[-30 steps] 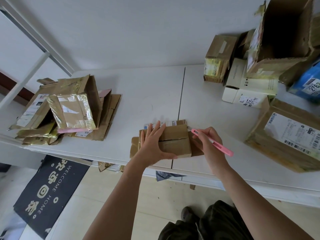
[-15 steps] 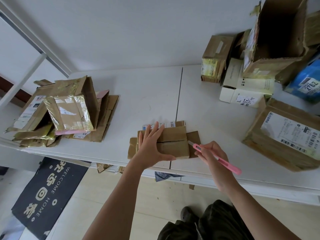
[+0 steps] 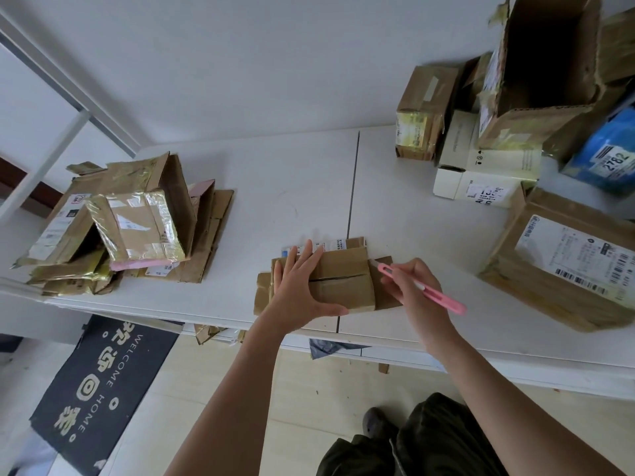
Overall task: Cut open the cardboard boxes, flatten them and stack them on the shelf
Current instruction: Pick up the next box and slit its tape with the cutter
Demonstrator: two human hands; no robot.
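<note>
A small brown cardboard box (image 3: 347,283) lies near the front edge of the white table (image 3: 292,201), its top seam slit open and its end flaps spread out. My left hand (image 3: 299,286) presses flat on the box's left half with straight, spread fingers. My right hand (image 3: 412,286) grips a pink utility knife (image 3: 426,291) whose tip sits at the box's right end flap. A pile of flattened and part-flattened boxes (image 3: 137,225) lies at the table's left end.
Uncut boxes crowd the right side: a taped brown box (image 3: 424,111), a white carton (image 3: 488,173), a tall open box (image 3: 543,63), a blue parcel (image 3: 608,156) and a large labelled box (image 3: 567,262). A dark doormat (image 3: 99,383) lies on the floor. A white shelf frame (image 3: 44,166) stands at left.
My right hand with the knife dropped toward the box's right end, then came back up a little to the end flap. My left hand has stayed pressed on the box.
</note>
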